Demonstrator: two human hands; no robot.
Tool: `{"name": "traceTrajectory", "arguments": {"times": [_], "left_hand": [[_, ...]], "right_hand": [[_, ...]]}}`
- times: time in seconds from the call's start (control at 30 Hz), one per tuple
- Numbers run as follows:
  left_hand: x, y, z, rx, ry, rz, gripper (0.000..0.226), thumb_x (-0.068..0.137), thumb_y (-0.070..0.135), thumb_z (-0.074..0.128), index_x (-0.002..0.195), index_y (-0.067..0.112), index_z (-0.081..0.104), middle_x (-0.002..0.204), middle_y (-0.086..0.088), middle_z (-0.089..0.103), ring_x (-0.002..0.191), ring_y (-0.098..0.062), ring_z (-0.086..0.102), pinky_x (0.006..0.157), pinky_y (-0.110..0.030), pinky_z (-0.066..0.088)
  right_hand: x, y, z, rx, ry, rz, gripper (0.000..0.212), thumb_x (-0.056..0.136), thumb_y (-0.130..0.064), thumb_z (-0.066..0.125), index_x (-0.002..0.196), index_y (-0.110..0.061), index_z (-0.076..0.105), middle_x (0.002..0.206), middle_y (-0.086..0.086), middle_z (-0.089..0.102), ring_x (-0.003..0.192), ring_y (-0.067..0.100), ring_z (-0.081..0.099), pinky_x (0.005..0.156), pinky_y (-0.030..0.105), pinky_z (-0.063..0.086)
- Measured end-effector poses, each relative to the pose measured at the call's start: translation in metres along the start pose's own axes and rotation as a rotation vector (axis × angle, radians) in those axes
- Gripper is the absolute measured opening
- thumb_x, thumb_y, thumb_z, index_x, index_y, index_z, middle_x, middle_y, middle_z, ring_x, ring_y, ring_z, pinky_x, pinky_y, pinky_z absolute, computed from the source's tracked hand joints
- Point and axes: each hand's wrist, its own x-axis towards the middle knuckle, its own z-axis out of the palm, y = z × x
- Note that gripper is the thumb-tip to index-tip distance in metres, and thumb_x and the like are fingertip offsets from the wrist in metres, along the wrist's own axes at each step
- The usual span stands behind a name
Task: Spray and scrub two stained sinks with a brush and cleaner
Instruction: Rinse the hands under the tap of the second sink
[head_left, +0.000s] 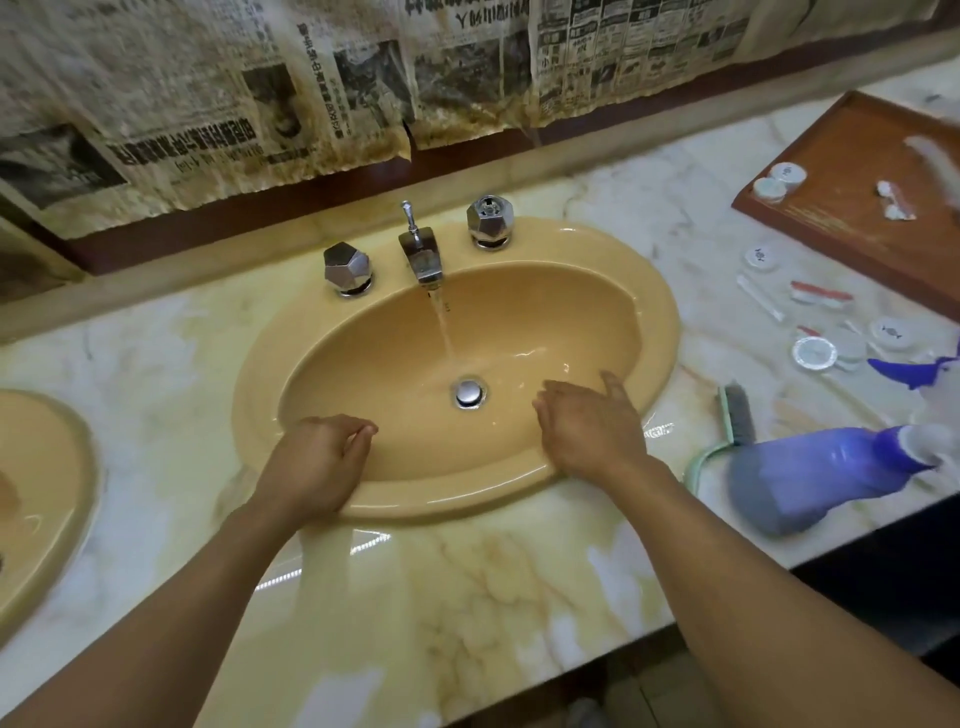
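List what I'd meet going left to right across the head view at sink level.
second sink → left hand → drain → right hand → brush → spray bottle

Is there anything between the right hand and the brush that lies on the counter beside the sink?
Nothing visible stands in the way. Between the right hand and the brush there is only the rim of the sink and a strip of counter. The spray bottle lies on the brush's far side, not between them.
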Motion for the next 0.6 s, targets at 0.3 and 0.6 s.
{"name": "traceTrajectory", "arguments": {"times": [0.3, 0.6], "left_hand": [[0.006, -0.046, -0.019, 0.285, -0.072, 0.228, 0.052, 0.092, 0.051, 0.027, 0.08, 0.028, 0.072, 0.078, 0.016, 0.07, 0.09, -0.002, 0.066, 0.124, -0.022, 0.001], [0.015, -0.06, -0.014, 0.356, -0.05, 0.314, 0.045, 0.089, 0.048, 0.033, 0.081, 0.03, 0.074, 0.081, 0.016, 0.07, 0.095, -0.006, 0.063, 0.125, -0.028, 0.001]], "right_hand": [[0.06, -0.031, -0.055, 0.364, 0.103, -0.069, 0.03, 0.099, -0.029, 0.062, 0.127, -0.024, 0.071, 0.125, 0.0, 0.071, 0.122, 0.024, 0.059, 0.1, 0.039, 0.051], [0.152, -0.042, -0.111, -0.157, 0.244, -0.251, 0.066, 0.096, -0.026, 0.067, 0.155, -0.025, 0.037, 0.162, 0.011, 0.027, 0.144, 0.033, 0.033, 0.113, 0.048, 0.039]]}}
